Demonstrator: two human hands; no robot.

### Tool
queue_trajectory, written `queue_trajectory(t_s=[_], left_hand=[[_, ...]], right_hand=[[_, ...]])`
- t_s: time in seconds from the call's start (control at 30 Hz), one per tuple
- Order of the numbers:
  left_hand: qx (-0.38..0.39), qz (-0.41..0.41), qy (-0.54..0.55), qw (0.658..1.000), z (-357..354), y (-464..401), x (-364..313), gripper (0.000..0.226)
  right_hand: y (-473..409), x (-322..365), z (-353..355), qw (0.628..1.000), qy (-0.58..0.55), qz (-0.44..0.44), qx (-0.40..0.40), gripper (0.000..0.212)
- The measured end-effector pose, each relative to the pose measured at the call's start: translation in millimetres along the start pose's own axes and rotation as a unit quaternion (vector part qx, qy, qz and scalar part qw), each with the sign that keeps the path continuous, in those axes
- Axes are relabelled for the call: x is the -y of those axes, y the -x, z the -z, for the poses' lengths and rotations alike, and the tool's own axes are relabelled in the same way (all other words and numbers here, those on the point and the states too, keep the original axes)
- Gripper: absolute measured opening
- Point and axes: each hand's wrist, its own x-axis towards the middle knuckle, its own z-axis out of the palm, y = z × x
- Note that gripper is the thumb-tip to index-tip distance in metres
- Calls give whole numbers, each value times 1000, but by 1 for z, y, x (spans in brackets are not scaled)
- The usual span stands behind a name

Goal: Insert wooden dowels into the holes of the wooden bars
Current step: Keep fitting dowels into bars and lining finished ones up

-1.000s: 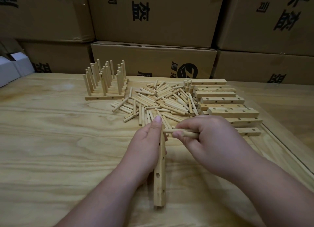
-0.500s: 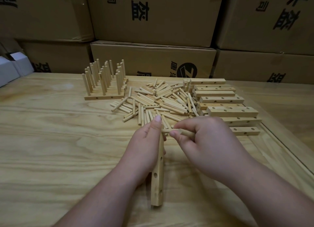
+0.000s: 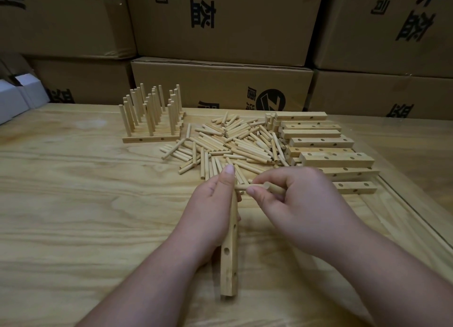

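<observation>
Our left hand (image 3: pixel 210 209) grips a drilled wooden bar (image 3: pixel 229 265), its long axis running away from us over the table (image 3: pixel 73 204). Our right hand (image 3: pixel 301 204) pinches a dowel (image 3: pixel 252 186) lying crosswise, tip at the bar's far end. Beyond lie loose dowels (image 3: pixel 232 143), with stacked bars (image 3: pixel 323 143) to the right and finished bars (image 3: pixel 152 121) to the left.

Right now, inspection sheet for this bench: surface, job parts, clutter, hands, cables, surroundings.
Surface: wooden table, grain visible.
Job's things: bar held on edge, holes showing; dowel at its far end; loose dowel pile; empty bars stack; finished bars with upright dowels.
Clutter: white boxes at left edge.
Grip: left hand holds the bar; right hand pinches dowels.
Cables: nothing seen.
Surroundings: stacked cardboard cartons behind.
</observation>
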Motion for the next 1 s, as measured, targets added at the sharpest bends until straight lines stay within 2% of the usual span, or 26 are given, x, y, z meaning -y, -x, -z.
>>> queue_trajectory(t_s=[0.2, 0.27, 0.43, 0.53, 0.73, 1.0], left_hand=[[0, -1, -5, 1000, 1, 2, -1, 55], [-8, -3, -7, 1000, 1, 1, -1, 52], [-11, -2, -15, 1000, -1, 2, -4, 53], [1, 4, 3, 1000, -1, 3, -7, 54], [12, 23, 12, 1000, 2, 5, -7, 53], [0, 10, 31, 999, -1, 7, -11, 50]], right_hand=[[-2, -9, 3, 996, -63, -32, 51, 15], [-2, -7, 1, 996, -71, -35, 46, 4], [1, 2, -2, 1000, 19, 11, -14, 11], [1, 5, 1, 998, 50, 36, -19, 13], [-1, -5, 3, 999, -37, -7, 33, 14], [1, -1, -3, 1000, 8, 12, -10, 12]])
